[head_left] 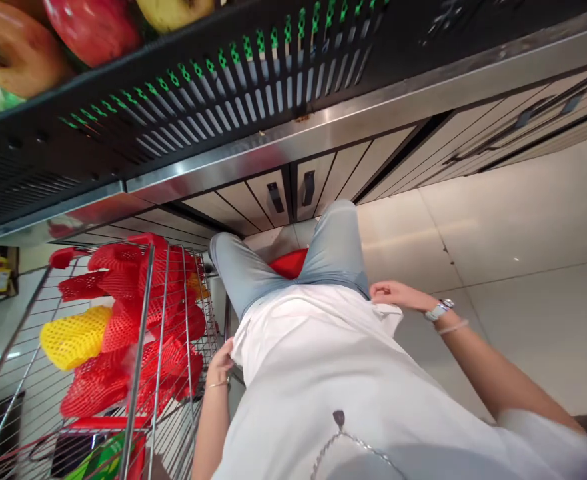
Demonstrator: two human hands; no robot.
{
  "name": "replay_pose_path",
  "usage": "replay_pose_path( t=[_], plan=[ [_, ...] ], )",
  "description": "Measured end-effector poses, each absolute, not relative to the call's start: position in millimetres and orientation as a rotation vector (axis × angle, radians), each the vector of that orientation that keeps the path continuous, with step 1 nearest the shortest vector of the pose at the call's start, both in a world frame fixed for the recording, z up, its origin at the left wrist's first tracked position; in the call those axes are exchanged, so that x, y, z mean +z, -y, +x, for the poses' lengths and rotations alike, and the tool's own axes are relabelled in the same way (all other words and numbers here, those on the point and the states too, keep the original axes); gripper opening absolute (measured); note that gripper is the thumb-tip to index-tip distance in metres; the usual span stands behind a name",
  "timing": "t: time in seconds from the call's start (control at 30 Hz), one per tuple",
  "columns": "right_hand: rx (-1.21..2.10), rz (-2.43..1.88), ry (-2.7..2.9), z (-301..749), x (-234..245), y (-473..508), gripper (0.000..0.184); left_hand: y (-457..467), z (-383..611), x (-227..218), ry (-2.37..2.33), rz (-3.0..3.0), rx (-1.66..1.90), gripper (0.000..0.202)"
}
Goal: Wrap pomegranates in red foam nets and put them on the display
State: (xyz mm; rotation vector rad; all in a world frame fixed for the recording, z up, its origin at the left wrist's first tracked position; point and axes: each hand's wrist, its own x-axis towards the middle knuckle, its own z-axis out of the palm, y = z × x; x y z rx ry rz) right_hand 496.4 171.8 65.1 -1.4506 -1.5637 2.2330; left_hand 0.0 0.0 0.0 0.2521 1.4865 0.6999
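I am looking down at my white T-shirt (318, 347), which covers my lap above light blue jeans (336, 243). At its left side, the fingers of my left hand (222, 360) are closed on the edge of the shirt. On the other side my right hand (398, 295), with a watch (440, 309) on the wrist, pinches the hem, its fingers curled. Part of a red seat (292, 264) shows between my legs. A shopping cart (150, 287) stands beside my left hand, with red foam net sleeves (123, 320) and a yellow one (76, 337) in it.
Ahead runs a black slotted display rack (253, 87) with a metal edge (323, 127). Fruit (93, 27) lies at its upper left. Wooden cabinet doors (318, 183) with dark handles stand below, close to my knees. Pale tiled floor (523, 233) extends to the right.
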Motion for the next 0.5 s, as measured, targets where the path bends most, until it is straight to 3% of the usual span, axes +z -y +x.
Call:
replay_pose_path(
  t=[0.2, 0.37, 0.5],
  plan=[
    [2.015, -1.479, 1.536, 487.4, 65.4, -163.9, 0.073, -14.7, 9.2, -12.9, -1.485, 0.276, 0.868, 0.065],
    [1.606, -1.531, 1.756, 496.7, 63.6, -130.0, 0.05, -0.8, 24.0, -6.3, -1.556, 0.383, 0.992, 0.073],
    [1.362, -1.53, 1.742, 491.1, 58.7, -128.6, 0.044, -0.3, 22.9, 9.9, -1.574, 0.608, 1.024, 0.07]
  ],
)
